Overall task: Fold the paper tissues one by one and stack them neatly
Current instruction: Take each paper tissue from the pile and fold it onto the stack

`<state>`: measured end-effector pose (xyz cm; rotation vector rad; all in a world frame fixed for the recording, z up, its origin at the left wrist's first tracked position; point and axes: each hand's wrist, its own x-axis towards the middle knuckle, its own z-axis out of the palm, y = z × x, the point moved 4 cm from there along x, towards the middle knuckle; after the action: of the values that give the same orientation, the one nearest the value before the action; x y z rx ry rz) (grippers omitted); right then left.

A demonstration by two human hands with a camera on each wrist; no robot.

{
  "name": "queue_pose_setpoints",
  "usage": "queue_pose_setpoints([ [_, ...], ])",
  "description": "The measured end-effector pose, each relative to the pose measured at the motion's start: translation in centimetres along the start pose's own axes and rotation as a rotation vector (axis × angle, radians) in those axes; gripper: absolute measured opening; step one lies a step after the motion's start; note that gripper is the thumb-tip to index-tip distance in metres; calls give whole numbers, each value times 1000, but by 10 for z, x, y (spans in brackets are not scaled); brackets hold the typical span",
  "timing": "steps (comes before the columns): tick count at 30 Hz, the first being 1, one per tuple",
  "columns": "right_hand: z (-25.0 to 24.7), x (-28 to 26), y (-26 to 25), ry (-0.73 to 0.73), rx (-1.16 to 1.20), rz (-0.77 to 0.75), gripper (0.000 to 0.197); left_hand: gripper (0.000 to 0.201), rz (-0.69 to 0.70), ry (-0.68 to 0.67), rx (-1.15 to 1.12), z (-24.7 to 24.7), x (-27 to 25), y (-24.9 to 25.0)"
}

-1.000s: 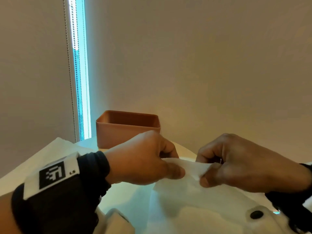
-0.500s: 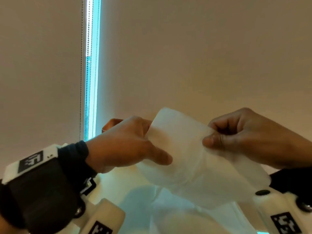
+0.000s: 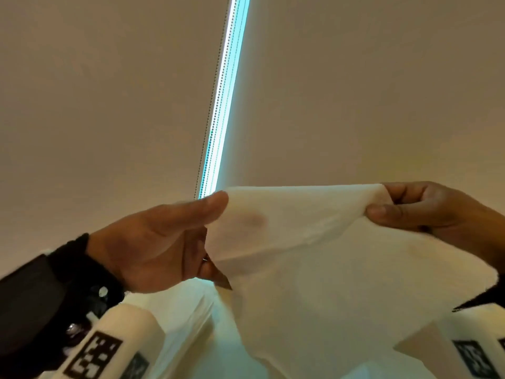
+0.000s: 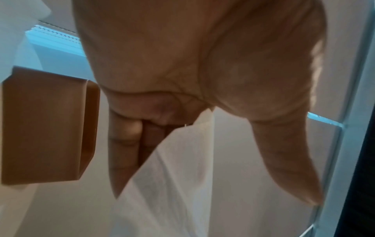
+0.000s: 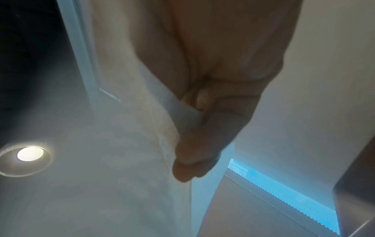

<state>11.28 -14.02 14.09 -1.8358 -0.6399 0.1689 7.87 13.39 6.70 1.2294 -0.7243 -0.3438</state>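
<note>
We see the paper tissue (image 3: 314, 242) up in the air, stretched wide between both hands. The left hand (image 3: 161, 242) pinches its left top corner, thumb over fingers; the right hand (image 3: 426, 212) pinches the right corner. A brown box (image 4: 46, 126) sits beyond.

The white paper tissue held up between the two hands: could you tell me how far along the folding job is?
Done: no folded stack shows in any view. In hand: the left hand and right hand each pinch a top corner of the white paper tissue, spread open and hanging, unfolded. Left: folding and stacking it.
</note>
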Motion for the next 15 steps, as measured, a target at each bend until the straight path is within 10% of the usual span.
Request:
queue_pose_setpoints([
  [15, 66, 49, 24, -72, 330, -175, 77, 25, 305, 716, 418, -19, -65, 24],
])
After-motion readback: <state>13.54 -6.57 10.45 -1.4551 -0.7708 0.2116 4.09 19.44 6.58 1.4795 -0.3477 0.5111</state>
